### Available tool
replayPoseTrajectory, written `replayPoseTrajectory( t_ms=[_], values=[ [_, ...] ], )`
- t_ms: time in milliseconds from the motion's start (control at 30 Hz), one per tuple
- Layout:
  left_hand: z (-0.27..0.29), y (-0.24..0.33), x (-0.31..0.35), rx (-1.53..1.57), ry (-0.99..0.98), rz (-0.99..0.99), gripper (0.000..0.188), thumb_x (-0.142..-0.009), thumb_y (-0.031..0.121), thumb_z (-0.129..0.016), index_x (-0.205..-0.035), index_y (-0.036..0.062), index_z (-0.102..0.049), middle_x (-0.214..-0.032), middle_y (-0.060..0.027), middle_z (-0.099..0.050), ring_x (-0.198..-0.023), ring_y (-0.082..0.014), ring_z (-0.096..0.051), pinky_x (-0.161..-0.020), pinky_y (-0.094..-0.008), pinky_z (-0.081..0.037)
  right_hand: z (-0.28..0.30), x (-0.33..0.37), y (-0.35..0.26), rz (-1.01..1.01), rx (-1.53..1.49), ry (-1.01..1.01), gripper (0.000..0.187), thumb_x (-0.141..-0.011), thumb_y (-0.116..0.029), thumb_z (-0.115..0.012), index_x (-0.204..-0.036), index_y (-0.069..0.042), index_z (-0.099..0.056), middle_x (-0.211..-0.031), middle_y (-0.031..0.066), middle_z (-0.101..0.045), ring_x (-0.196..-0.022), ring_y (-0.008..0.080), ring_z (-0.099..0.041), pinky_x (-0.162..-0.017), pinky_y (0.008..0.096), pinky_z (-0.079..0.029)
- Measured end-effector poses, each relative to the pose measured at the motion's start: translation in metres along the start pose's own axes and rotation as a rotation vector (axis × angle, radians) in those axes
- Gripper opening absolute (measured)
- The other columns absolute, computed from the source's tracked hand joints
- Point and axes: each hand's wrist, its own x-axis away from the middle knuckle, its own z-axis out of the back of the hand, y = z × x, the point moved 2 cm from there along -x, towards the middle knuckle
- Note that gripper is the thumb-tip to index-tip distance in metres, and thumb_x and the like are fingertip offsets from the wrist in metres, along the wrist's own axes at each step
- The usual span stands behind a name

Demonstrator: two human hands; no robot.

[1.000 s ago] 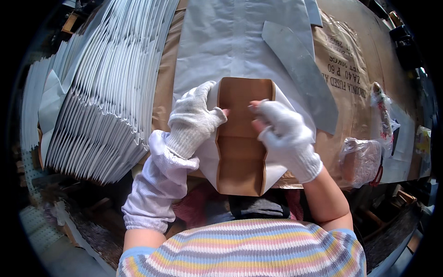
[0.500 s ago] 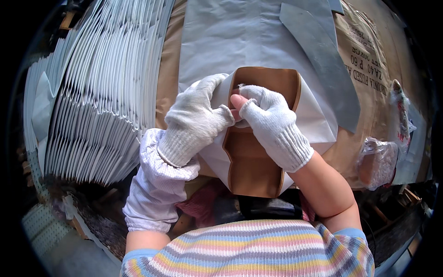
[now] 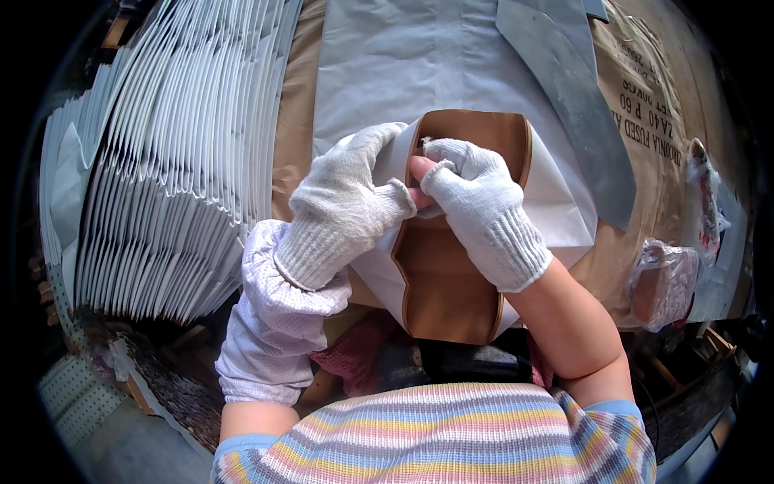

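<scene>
In front of me a paper bag (image 3: pixel 448 282), white outside and brown inside, has its end spread into a wide opening. My left hand (image 3: pixel 347 206), in a white knit glove with bare fingertips, grips the bag's left edge, its thumb hooked over to the inside. Gloved the same way, my right hand (image 3: pixel 477 202) reaches over the opening, fingers closed and thumb pinching at that same left edge beside the left thumb. The exact bit of paper between the fingertips is hidden. Beneath lies a flat white bag sheet (image 3: pixel 395 64).
A tall row of folded white bags (image 3: pixel 169 185) stands at the left. Right of the flat sheet lies a grey curved-edged plate (image 3: pixel 576 105) on brown printed sacking (image 3: pixel 645 129). Crumpled clear plastic (image 3: pixel 665 278) sits at the right edge.
The bag's opening and my right hand have shifted very slightly right. Both hands keep their hold at the left edge; the bag's shape is nearly the same.
</scene>
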Motion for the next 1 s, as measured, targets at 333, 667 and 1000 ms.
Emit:
replayPoseTrajectory(
  t_ms=[333, 667, 1000],
  values=[
    [0.012, -0.014, -0.005, 0.633, -0.118, 0.108, 0.047, -0.093, 0.005, -0.067, -0.138, -0.0028, -0.059, -0.124, -0.0127, -0.069, -0.109, -0.0166, -0.067, -0.098, -0.0303, -0.054, -0.013, 0.021, 0.009, 0.181, 0.269, 0.112, 0.016, -0.093, -0.012, -0.064, -0.094, 0.003, -0.071, -0.076, 0.0164, -0.07, -0.071, 0.0211, -0.066, -0.07, 0.0359, -0.053],
    [-0.016, 0.042, -0.037, -0.145, -0.025, -0.431, 0.017, -0.084, 0.003, -0.068, -0.097, 0.0003, -0.078, -0.092, -0.0168, -0.075, -0.085, -0.0299, -0.073, -0.079, -0.0359, -0.06, -0.021, 0.065, 0.008, 0.198, 0.709, 0.085, 0.02, -0.087, -0.021, -0.069, -0.091, -0.002, -0.072, -0.086, 0.0181, -0.072, -0.08, 0.0376, -0.071, -0.071, 0.0465, -0.056],
    [-0.017, 0.039, -0.026, 0.022, -0.018, -0.473, 0.011, -0.089, 0.007, -0.07, -0.095, -0.0011, -0.076, -0.079, -0.0156, -0.069, -0.069, -0.0265, -0.068, -0.064, -0.0377, -0.054, 0.05, 0.063, -0.077, 0.999, 1.338, 0.195, 0.042, -0.061, 0.004, -0.074, -0.102, -0.002, -0.07, -0.12, 0.0151, -0.071, -0.11, 0.0375, -0.067, -0.096, 0.0483, -0.054]
  ],
)
